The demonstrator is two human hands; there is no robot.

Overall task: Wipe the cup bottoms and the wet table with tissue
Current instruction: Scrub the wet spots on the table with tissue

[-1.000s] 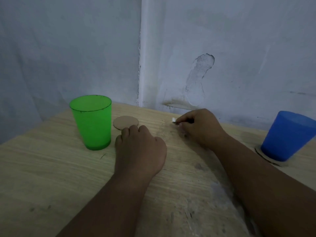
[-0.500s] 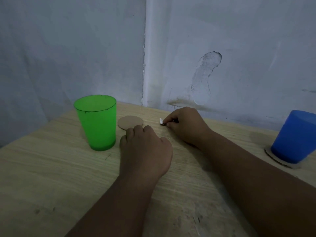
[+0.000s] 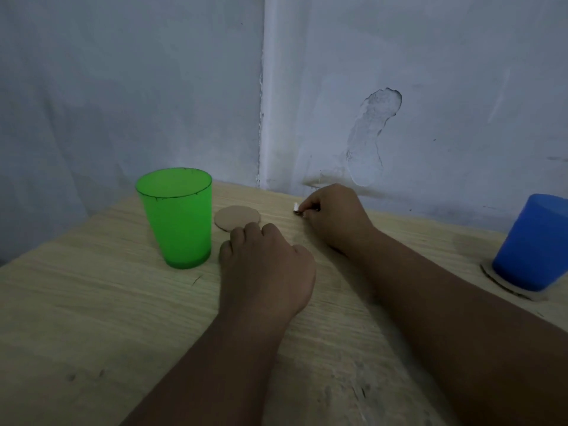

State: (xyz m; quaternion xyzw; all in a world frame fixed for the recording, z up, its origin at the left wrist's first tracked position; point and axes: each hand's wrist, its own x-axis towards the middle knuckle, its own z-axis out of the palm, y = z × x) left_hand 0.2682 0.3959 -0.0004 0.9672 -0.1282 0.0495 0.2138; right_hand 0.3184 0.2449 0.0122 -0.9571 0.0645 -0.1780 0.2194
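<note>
Pinches tissue (image 3: 295, 207) in right hand (image 3: 335, 216), far on table (image 3: 92, 302). Rests left hand (image 3: 267, 269) near, fingers tucked under, hold impossible to tell. Finds green cup (image 3: 178, 216) just left of left hand, blue cup (image 3: 534, 244) well right of tissue.

green cup (image 3: 176, 219), blue cup (image 3: 534, 244), tan coaster (image 3: 236, 217), white tissue (image 3: 295, 206), pale wood-grain table (image 3: 92, 302)

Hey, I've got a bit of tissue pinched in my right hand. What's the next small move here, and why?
Probably grip the green cup with the left hand and tip it so the right hand can rub its tissue over the base. The cup stands on the table beside the bare coaster, and the left hand rests nearby holding nothing.
</note>
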